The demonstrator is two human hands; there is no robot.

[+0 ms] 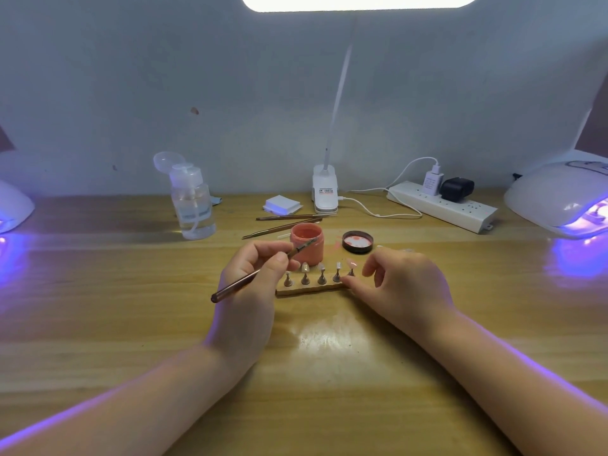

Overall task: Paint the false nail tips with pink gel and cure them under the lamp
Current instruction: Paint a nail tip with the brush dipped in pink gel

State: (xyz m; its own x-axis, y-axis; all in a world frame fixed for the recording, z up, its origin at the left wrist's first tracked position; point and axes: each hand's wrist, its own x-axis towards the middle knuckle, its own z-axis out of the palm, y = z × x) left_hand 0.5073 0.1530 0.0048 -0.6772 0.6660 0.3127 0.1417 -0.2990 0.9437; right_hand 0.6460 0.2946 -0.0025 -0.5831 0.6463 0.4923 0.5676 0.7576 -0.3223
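At the far left edge of the light wooden table (131,324) sits part of a white domed curing lamp (13,205) casting violet light. Further right stands a clear plastic pump bottle (192,205) with its lid flipped open. The left hand (253,284) pinches a slim copper-coloured brush (253,274) between thumb and fingers, the bristle end reaching up to the rim of the open pink gel jar (307,243). Behind the jar lie two more thin brushes (286,222), a stack of white wipes (283,204) and the white clip base of a desk light (325,192). Just in front of the jar, a small wooden strip stand (309,289) carries five false nail tips (320,268) on little pegs; the rightmost tip looks pink. The jar's black lid (358,241) lies upturned beside it. The right hand (404,284) has relaxed, loosely curled fingers, its fingertips touching the stand's right end. A white power strip (441,205) and a second glowing white lamp (559,199) follow on the right.
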